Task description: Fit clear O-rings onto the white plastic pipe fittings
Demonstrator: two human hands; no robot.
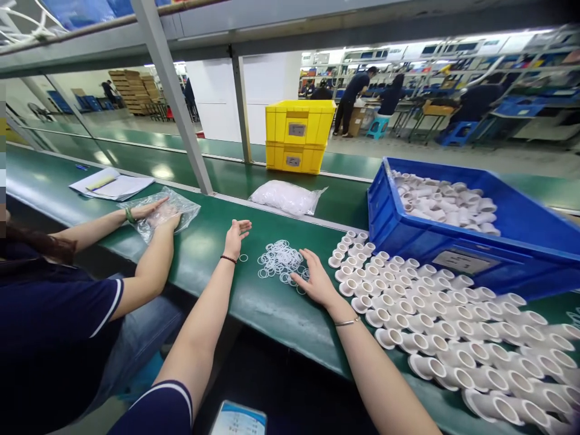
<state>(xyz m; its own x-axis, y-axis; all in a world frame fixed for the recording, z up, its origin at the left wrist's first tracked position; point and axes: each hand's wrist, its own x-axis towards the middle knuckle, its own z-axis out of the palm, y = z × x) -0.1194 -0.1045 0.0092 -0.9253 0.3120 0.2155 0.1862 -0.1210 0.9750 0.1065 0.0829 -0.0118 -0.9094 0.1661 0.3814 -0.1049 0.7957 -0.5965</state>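
Note:
A loose pile of thin white rings (280, 258) lies on the green bench top (254, 302). On its left side, my left hand (234, 239) is held on edge with the fingers stretched out and nothing in it. One single ring (243, 258) lies beside that wrist. My right hand (316, 278) rests at the pile's right edge, fingers spread and touching or just over a few rings. To the right of it stand many white flanged pipe fittings (426, 302) in slanting rows, their open ends facing up.
A blue crate (408, 232) of fittings stands behind the rows. Two stacked yellow bins (296, 136) and a bag of white parts (286, 197) are farther back. At left, a co-worker's hands press a clear bag (181, 211) near some papers (111, 184). A metal post (174, 96) rises from the bench.

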